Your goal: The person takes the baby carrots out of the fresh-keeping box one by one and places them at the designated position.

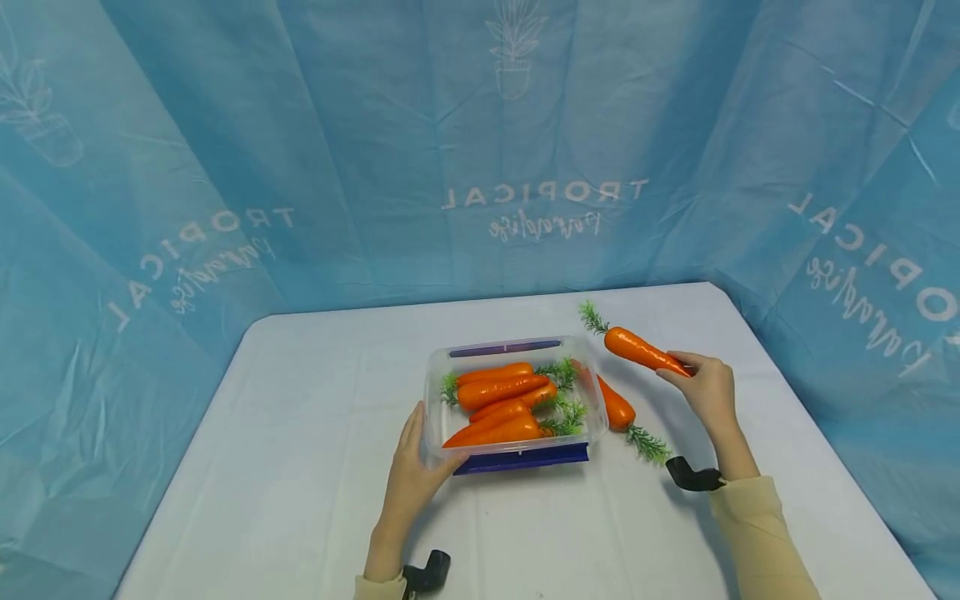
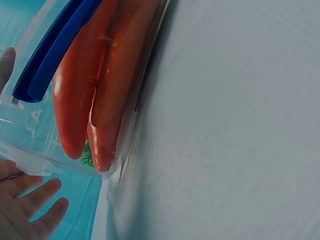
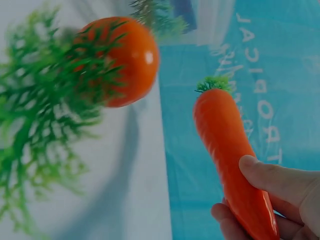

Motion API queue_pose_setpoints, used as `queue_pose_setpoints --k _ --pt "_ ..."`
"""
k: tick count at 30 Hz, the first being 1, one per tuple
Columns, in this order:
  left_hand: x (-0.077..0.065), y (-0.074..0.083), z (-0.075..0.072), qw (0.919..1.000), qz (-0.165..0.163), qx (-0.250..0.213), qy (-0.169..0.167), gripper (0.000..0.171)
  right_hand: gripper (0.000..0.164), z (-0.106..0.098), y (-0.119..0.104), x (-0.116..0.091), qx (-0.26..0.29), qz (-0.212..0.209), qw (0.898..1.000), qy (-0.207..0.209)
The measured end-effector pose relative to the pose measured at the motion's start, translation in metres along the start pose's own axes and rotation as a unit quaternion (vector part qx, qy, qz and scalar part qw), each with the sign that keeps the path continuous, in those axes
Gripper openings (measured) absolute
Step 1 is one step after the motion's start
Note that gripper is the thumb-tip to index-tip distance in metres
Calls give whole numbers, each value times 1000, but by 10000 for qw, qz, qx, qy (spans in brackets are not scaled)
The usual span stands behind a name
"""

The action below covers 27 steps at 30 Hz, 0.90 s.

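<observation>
A clear plastic container [image 1: 433, 408] with blue clip flaps stands on the table, holding several orange carrots [image 1: 498, 390] with green tops. My left hand [image 1: 408, 479] grips its near left corner, thumb at the front and fingers along the left side; in the left wrist view some fingers [image 2: 44, 197] are spread. Right of the container, my right hand [image 1: 707, 390] pinches a carrot [image 1: 637, 347] by its narrow end, leafy top pointing away to the left. Another carrot [image 1: 617, 407] lies against the container's right side, its tip partly hidden behind the wall.
A white table [image 1: 300, 467] carries everything. Blue printed curtains [image 1: 360, 150] hang behind it and at both sides. The near blue flap [image 1: 521, 458] hangs outward from the container. Black wrist mounts [image 1: 693, 477] sit at both cuffs.
</observation>
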<state>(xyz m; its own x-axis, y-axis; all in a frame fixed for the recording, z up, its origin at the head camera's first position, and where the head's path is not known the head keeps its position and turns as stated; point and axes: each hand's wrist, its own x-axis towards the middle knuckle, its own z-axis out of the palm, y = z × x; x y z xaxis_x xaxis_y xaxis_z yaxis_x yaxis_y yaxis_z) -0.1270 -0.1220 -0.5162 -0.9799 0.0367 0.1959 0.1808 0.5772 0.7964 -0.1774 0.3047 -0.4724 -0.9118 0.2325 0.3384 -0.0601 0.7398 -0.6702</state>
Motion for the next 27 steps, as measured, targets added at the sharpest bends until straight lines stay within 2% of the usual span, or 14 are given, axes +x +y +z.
queue_pose_setpoints --k 7,20,27 --pt "-1 -1 0 10000 -14 5 -34 102 37 5 8 -4 -229 238 9994 -105" --pt "-1 -1 -1 9999 -39 -51 -91 102 35 14 19 -6 -430 163 9987 -212" --pt "-1 -1 -1 9999 -36 -51 -90 101 35 19 21 -7 -509 593 9944 -710"
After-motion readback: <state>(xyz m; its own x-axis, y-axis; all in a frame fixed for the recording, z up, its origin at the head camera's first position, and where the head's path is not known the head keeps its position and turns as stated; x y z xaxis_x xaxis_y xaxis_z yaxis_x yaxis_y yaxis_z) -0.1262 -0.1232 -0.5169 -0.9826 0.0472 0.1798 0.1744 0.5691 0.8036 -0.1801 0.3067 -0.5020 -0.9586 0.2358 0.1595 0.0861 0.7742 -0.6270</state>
